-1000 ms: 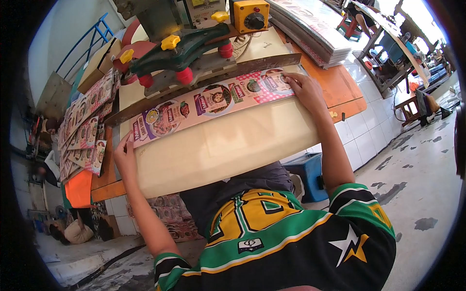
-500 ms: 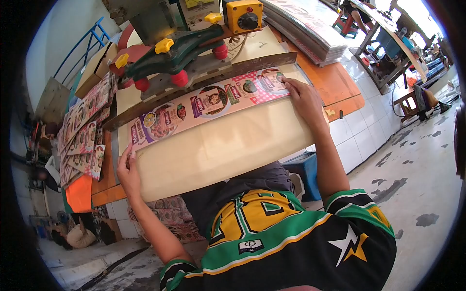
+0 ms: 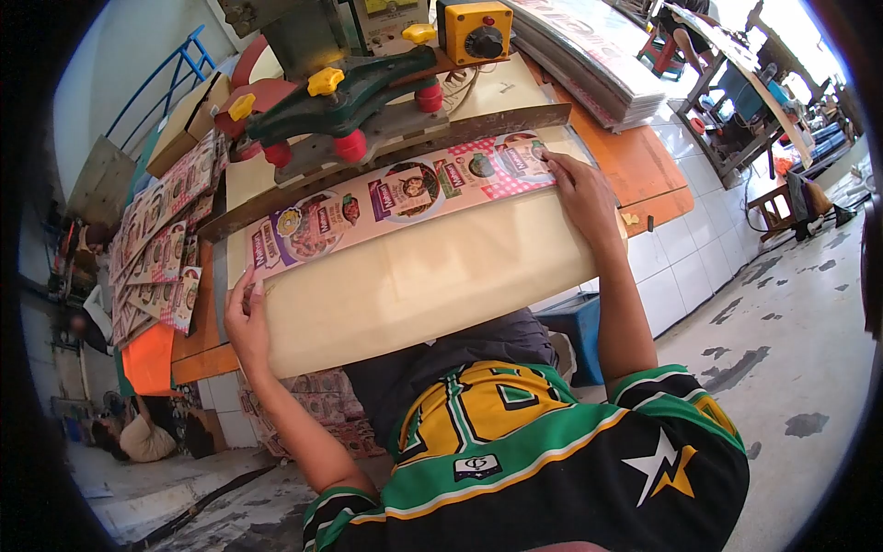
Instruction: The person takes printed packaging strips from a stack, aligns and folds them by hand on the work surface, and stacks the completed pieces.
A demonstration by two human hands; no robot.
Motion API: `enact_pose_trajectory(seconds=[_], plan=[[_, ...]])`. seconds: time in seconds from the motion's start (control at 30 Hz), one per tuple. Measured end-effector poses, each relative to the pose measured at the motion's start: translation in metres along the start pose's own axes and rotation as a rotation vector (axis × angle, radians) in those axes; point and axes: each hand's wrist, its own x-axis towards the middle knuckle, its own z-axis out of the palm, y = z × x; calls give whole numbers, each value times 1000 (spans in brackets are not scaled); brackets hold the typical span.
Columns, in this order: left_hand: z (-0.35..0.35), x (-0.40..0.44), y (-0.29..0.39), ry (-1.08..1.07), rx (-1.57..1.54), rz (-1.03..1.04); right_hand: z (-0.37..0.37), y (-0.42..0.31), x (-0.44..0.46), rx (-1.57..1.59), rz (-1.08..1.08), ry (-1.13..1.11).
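Note:
A long printed strip [image 3: 363, 210] with food pictures and pink checks lies across a cream sheet [image 3: 432, 276], along a metal bar [image 3: 497, 121]. At the strip's lower left corner is my left hand [image 3: 246, 322], its thumb and forefinger closed at the corner. My right hand [image 3: 586, 195] holds the strip's right end, thumb and fingertips at its edge. Just beyond the bar stands a press with a dark green arm [image 3: 345, 99], yellow knobs and red feet, above the strip's far side. The fingertips' undersides are hidden.
Printed sheets [image 3: 170, 216] are piled at the left, beside an orange sheet [image 3: 147, 359]. A thick stack of sheets [image 3: 598, 69] stands at the back right. A yellow control box [image 3: 474, 32] sits by the press. A blue stool [image 3: 575, 336] is below the table. People appear in the background.
The view has shifted slightly. Both hands stay at the two ends of the strip, which lies in about the same place along the bar.

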Motion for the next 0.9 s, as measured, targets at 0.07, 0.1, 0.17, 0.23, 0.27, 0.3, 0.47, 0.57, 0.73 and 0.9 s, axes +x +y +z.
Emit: enact_pose_trajectory(seconds=[0.07,0.1,0.17,0.23,0.27,0.3,0.47,0.57,0.73,0.9], plan=[[0,0,0,2,9,9,0,0,0,7,-1,1],[0,0,0,5,14,11,0,0,0,12,-3,3],[0,-1,1,10,19,13,0,1,-1,12,-5,-1],[0,-2,2,-1,27,-7,0,1,0,12,-8,-4],[0,-2,2,-1,27,-7,0,1,0,-10,-12,-8],[1,-2,1,2,26,-10,0,2,0,-31,-16,-13],[1,-2,3,7,18,-19,1,2,0,-13,-19,0],[1,-2,0,9,20,-23,0,0,-1,11,-8,5],[1,-2,0,11,-18,4,1,0,-1,27,-3,4],[1,-1,-2,4,-23,0,1,1,-1,1,6,-2]])
